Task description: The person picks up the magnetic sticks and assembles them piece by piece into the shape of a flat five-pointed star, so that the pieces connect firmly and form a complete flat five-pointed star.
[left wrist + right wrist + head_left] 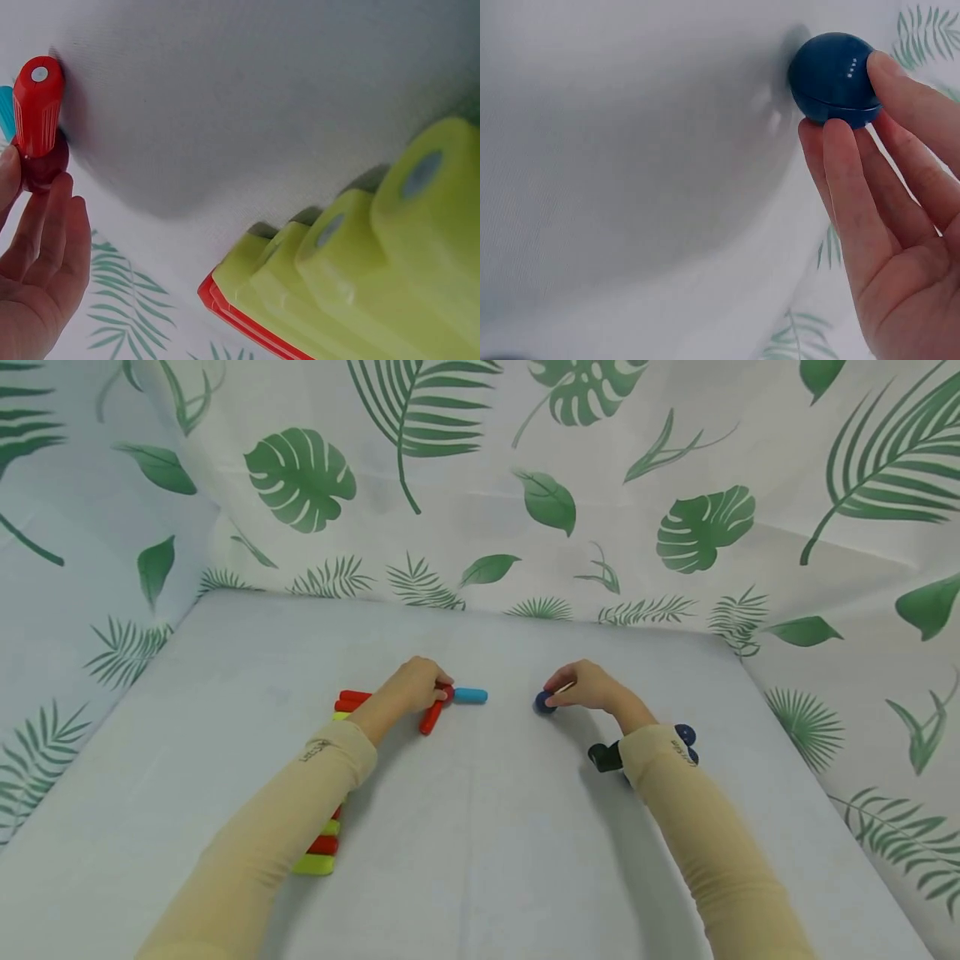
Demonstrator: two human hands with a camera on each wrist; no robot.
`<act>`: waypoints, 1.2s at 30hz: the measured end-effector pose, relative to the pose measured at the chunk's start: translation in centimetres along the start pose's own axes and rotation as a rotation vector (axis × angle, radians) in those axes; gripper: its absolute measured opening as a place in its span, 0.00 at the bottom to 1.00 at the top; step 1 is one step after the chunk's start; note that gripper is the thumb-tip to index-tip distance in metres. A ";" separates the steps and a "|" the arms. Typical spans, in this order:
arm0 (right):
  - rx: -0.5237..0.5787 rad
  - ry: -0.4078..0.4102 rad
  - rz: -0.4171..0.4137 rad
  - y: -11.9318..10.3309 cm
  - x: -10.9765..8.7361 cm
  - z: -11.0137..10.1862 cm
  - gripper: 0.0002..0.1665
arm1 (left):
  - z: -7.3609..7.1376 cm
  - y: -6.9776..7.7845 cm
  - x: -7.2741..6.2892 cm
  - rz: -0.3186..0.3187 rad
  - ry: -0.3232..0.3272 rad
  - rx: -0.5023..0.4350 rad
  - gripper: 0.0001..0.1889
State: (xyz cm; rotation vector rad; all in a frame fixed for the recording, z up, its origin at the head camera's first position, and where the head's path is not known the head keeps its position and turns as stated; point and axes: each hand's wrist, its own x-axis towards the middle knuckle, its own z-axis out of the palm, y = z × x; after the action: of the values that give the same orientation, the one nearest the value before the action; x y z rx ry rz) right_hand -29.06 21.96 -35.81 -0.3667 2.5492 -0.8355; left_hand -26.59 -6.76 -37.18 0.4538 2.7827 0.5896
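With thumb and fingers, my left hand point(416, 683) holds a dark red ball point(46, 171) over the middle of the table. A red stick point(431, 717) with a metal dot on its end joins the ball and points toward me. On the ball's right side a light blue stick point(472, 695) points to the right. My right hand point(591, 685) pinches a glossy dark blue ball point(834, 73) between thumb and fingertips, close to the tabletop. A gap lies between this ball and the blue stick's free end.
Yellow-green sticks point(337, 262) and red sticks point(352, 697) lie in a row at the left, partly hidden under my left forearm. Several dark balls point(685, 734) and a dark green piece point(604, 757) sit by my right sleeve. A leaf-print cloth point(465, 527) rises behind the white table point(480, 860).
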 end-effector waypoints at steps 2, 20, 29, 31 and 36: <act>0.023 -0.009 -0.015 -0.4 0.3 0.3 0.19 | 0.0 0.0 0.0 -0.001 -0.001 0.001 0.17; 0.167 -0.055 -0.138 -3.6 2.7 3.5 0.18 | -0.4 0.0 -0.2 0.005 0.000 0.012 0.17; 0.189 -0.040 -0.106 -3.8 2.5 3.8 0.18 | -0.4 0.1 -0.3 -0.009 0.004 0.010 0.17; 0.186 -0.034 -0.110 -3.8 2.6 3.8 0.18 | -0.4 0.1 -0.3 -0.015 0.004 0.008 0.17; 0.141 -0.027 -0.119 -4.0 2.6 3.7 0.18 | -0.5 0.4 -0.4 -0.005 -0.025 0.014 0.17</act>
State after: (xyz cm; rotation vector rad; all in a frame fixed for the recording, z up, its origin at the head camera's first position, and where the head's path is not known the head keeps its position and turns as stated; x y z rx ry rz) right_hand -29.06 16.05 -36.89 -0.4850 2.4456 -1.0403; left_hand -26.32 -6.71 -36.52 0.4534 2.7654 0.5591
